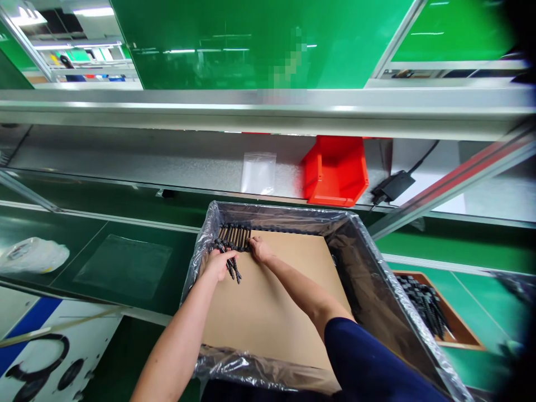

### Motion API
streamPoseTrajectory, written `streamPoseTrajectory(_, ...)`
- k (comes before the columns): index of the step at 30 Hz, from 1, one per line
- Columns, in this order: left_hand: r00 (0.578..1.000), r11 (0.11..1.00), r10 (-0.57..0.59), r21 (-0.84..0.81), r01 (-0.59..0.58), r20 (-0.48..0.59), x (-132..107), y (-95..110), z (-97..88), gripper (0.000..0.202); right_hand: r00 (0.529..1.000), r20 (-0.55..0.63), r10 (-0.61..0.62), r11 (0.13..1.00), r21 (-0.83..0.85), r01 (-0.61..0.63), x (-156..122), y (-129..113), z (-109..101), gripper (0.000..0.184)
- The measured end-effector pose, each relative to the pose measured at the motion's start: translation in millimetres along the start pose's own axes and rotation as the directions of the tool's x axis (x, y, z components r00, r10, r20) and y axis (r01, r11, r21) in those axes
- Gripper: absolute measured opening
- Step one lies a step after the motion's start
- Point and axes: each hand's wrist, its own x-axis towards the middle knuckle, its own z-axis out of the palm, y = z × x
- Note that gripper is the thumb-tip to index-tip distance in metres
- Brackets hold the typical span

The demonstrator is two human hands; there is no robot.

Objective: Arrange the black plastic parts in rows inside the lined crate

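A red bin (340,176) stood on the metal shelf (176,156), with a clear plastic bag (258,173) lying to its left and a black power adapter (393,186), its cable (425,156) trailing, just to its right. On the dark green desk (186,257) at far left lay a crumpled whitish bag (33,255) near a flat transparent sheet (123,265). A large green panel (259,22) rose above, mirroring strips of light (180,51).

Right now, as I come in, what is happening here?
A person is working inside a plastic-lined box. The left hand holds a few slim black parts; the right hand is at the right end of a row of similar parts on the cardboard sheet, in the box's far left corner. More black parts lie in a brown tray to the right.
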Motion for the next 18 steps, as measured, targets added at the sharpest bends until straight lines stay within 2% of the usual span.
streamPoseTrajectory(3, 0.999, 1.0, 0.001, 0.025, 0.0, -0.039, 0, 1, 0.4, 0.031, 0.999, -0.021, 0.046, 0.996, 0.083, -0.044, -1, -6, -7, 0.049)
streamPoseTrajectory(5, 0.998, 1.0, -0.009, 0.029, 0.01, -0.065, 1, 1, 0.7, 0.035, 0.987, -0.066, 0.146, 0.954, 0.275, -0.122, -5, -18, -15, 0.044)
streamPoseTrajectory(6, 0.997, 1.0, -0.014, 0.025, 0.016, -0.073, 2, 0, 0.7, 0.037, 0.978, -0.063, 0.196, 0.894, 0.421, -0.152, -8, -26, -19, 0.038)
streamPoseTrajectory(7, 0.997, 1.0, -0.015, 0.018, 0.017, -0.075, 3, 0, 0.6, 0.039, 0.974, -0.025, 0.223, 0.795, 0.583, -0.167, -13, -36, -24, 0.033)
streamPoseTrajectory(9, 0.997, 1.0, 0.016, 0.013, -0.015, -0.071, 4, -2, -0.1, 0.041, 0.979, 0.117, 0.167, 0.494, 0.85, -0.185, -26, -59, -32, 0.039)
streamPoseTrajectory(11, 0.992, 0.994, 0.094, 0.06, -0.089, -0.082, 4, -3, -1.3, 0.039, 0.975, 0.216, 0.054, 0.192, 0.956, -0.223, -41, -80, -39, 0.046)
streamPoseTrajectory(12, 0.985, 0.985, 0.144, 0.106, -0.134, -0.09, 4, -4, -1.9, 0.037, 0.972, 0.234, 0.03, 0.09, 0.968, -0.236, -48, -90, -41, 0.046)
streamPoseTrajectory(13, 0.977, 0.97, 0.194, 0.163, -0.179, -0.085, 3, -5, -2.3, 0.035, 0.969, 0.243, 0.036, 0.022, 0.97, -0.244, -54, -97, -42, 0.044)
streamPoseTrajectory(15, 0.968, 0.936, 0.25, 0.263, -0.232, -0.036, 1, -7, -2.1, 0.03, 0.961, 0.258, 0.096, -0.042, 0.966, -0.255, -63, -107, -41, 0.039)
streamPoseTrajectory(18, 0.981, 0.931, 0.185, 0.307, -0.196, 0.066, -3, -10, 0.8, 0.027, 0.939, 0.293, 0.18, -0.101, 0.955, -0.279, -66, -107, -34, 0.032)
